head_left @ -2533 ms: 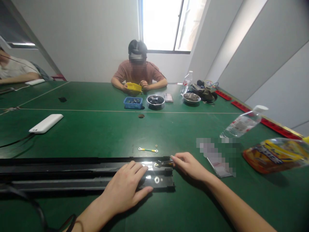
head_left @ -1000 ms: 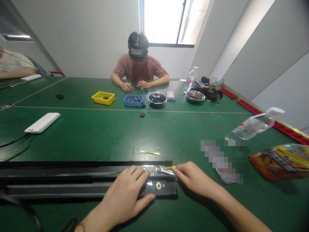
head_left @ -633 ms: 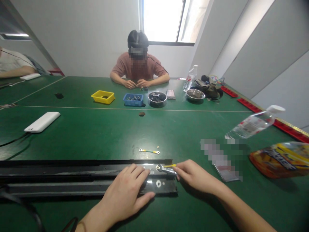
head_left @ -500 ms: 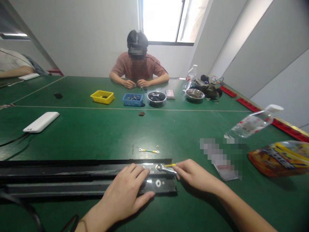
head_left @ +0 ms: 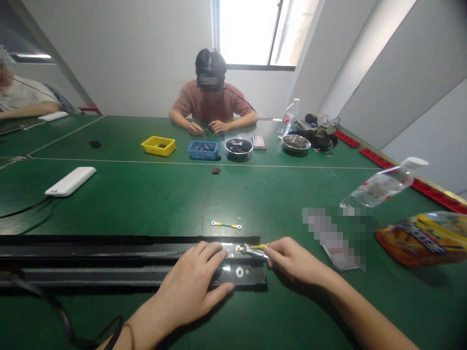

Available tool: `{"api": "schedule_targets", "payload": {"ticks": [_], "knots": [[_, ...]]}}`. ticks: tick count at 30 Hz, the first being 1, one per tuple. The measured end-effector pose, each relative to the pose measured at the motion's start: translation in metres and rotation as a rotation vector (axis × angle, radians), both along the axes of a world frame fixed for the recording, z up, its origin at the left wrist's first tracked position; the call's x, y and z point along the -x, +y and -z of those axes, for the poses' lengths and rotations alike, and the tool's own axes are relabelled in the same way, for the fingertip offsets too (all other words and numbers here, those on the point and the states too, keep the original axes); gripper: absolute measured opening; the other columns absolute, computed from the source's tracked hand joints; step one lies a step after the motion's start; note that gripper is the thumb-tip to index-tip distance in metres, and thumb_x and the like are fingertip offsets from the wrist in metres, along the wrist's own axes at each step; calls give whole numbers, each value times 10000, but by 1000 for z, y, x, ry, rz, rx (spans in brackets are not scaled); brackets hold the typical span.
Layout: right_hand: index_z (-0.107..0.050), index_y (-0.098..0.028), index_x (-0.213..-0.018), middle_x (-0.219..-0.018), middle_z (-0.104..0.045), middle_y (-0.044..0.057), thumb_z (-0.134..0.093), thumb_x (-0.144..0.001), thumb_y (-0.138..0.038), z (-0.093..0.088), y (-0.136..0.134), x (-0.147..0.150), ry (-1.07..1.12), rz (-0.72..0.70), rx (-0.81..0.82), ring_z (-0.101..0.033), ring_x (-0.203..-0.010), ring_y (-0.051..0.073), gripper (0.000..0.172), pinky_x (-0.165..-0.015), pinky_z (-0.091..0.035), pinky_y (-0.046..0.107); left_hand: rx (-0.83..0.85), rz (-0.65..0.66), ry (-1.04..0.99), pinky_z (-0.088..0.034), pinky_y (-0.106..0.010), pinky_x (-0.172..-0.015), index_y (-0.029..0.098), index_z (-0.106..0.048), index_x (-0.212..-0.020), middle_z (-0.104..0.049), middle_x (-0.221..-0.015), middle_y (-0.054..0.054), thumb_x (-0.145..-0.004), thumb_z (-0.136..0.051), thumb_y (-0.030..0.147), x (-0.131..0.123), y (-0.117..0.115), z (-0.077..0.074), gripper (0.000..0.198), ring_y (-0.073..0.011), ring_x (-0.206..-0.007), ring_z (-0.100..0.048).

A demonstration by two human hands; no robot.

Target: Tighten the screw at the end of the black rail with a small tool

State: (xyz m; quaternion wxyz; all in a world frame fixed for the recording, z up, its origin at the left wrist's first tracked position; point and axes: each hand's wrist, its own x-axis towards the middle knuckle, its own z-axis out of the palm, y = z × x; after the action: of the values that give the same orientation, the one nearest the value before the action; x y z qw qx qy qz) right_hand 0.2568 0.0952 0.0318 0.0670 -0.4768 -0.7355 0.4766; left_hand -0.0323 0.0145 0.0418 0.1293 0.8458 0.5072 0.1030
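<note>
Two long black metal channels (head_left: 146,276) lie side by side in front of me. My left hand (head_left: 199,274) lies across them near their right end, fingers stretched out and thumb apart. In my right hand (head_left: 288,256) is the handle of a silver wrench (head_left: 251,251), pinched between thumb and fingers. The wrench's head is at a small nut (head_left: 239,248) on the far channel. A yellow-sleeved piece (head_left: 258,246) runs beside the wrench to my fingertips. Beyond the channels lie a short green wire with ring terminals (head_left: 228,225) and a small brass-coloured nut (head_left: 239,218).
On the green table (head_left: 153,194) are a white power bank (head_left: 71,182), a leaning water bottle (head_left: 386,182) and an orange snack bag (head_left: 425,238). Across sits a person (head_left: 211,99) behind a yellow tray (head_left: 158,146), a blue tray (head_left: 203,150) and metal bowls (head_left: 238,148). A black cable (head_left: 62,316) hangs at lower left.
The view has shifted slightly. My left hand stays on the channels, and the wrench stays at the nut with hardly any visible turn. The person opposite has moved their hands a little.
</note>
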Motion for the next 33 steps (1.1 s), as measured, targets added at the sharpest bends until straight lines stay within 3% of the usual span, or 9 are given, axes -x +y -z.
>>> {"api": "schedule_targets", "payload": {"ticks": [4,10,20,33], "knots": [[-622,-163,-774,-461,-448,-50,-422,-1012,-599,5,-2,-1,27,61,120,-434,-394,112,536,-407,-269,212,-39,16,5,-482,-498,-1048,260,-543,-1384,-545,-1473,-78,-916,-663,523,-1,-1,-2,550,-315,-1267,-523],[-588,-162,-761,-561,-478,-45,-535,-967,-573,10,-4,-6,80,54,35,-448,-428,92,462,-405,-293,199,-106,19,18,-481,-494,-1039,230,-602,-1284,-595,-1431,-89,-877,-710,514,-3,-2,-1,508,-323,-1269,-535],[-657,-143,-754,-476,-487,-47,-540,-969,-569,11,2,-7,227,112,-91,-475,-435,107,491,-467,-344,215,-162,33,26,-495,-469,-1010,217,-606,-1257,-637,-1365,-99,-888,-692,504,-5,-3,0,475,-319,-1245,-563],[-637,-154,-765,-450,-470,-60,-531,-944,-637,16,10,0,221,128,-17,-461,-390,103,526,-421,-325,205,-183,30,21,-499,-475,-994,205,-621,-1235,-661,-1286,-118,-896,-683,528,-4,-4,4,472,-322,-1203,-582]]}}
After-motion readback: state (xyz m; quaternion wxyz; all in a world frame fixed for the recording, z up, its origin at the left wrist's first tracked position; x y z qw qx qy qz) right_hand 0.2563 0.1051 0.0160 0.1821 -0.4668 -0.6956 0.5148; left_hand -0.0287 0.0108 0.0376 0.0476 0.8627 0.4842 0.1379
